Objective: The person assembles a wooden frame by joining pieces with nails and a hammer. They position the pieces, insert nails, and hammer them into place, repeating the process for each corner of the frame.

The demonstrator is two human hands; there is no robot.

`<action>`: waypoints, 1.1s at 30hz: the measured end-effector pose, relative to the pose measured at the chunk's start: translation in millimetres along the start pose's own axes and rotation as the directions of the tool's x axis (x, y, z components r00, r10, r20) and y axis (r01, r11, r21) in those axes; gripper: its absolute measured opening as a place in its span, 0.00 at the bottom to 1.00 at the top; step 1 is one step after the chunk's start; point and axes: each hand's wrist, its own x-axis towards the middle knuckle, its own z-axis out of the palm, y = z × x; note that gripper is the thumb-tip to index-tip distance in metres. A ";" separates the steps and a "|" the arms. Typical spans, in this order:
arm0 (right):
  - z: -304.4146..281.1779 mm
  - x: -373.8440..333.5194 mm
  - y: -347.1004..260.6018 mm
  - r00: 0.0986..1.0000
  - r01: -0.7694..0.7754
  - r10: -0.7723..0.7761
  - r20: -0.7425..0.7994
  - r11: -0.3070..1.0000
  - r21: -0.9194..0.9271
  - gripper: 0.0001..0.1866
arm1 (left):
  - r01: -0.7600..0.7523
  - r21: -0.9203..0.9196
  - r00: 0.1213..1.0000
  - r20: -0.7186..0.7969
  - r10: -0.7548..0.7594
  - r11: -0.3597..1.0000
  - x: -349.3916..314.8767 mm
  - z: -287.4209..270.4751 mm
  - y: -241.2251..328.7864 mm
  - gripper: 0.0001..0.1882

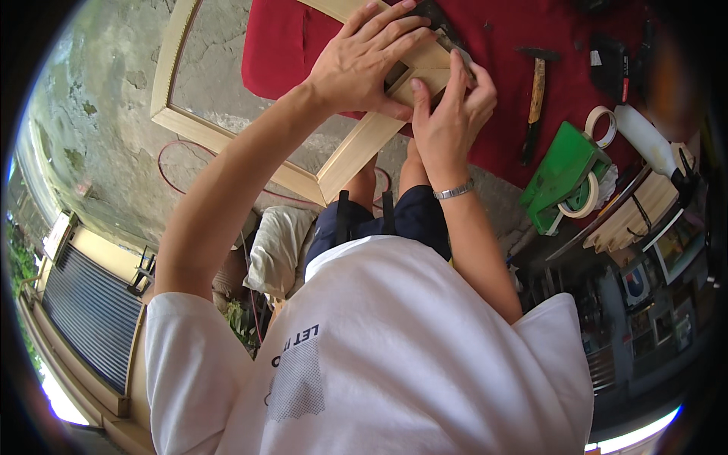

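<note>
Pale wooden mitre-cornered frame [362,146] overhangs the left and near edges of the red cloth-covered worktop [502,114]. Remotely, I see the left hand [368,62] spread flat on it, right hand [453,114] pinching one corner: probably alignment, next calling for steady pressure.

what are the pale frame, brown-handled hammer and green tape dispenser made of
Pale tan angular frame: wood, seemingly unvarnished; matte surface, visible corner joint.
Brown-handled hammer: handle probably wood, by its mottled brown; dull dark head likely metal.
Boxy green tape dispenser: painted metal or plastic; smooth colour fits either.
</note>
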 end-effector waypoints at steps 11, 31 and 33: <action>-4.9 -1.9 -22.8 0.924 -0.383 0.359 0.132 0.871 0.308 0.41 | 0.008 0.039 0.998 -0.068 -0.006 0.999 -2.8 1.1 3.0 0.56; -15.4 -82.2 -81.3 0.846 -0.503 0.505 0.174 0.646 0.574 0.34 | -0.363 0.203 0.932 0.088 0.352 0.909 19.8 -17.7 -42.1 0.37; 5.7 -121.8 -103.9 0.689 -0.644 0.564 0.455 0.190 0.741 0.31 | -0.395 0.195 0.919 0.104 0.381 0.898 26.1 -19.3 -42.9 0.38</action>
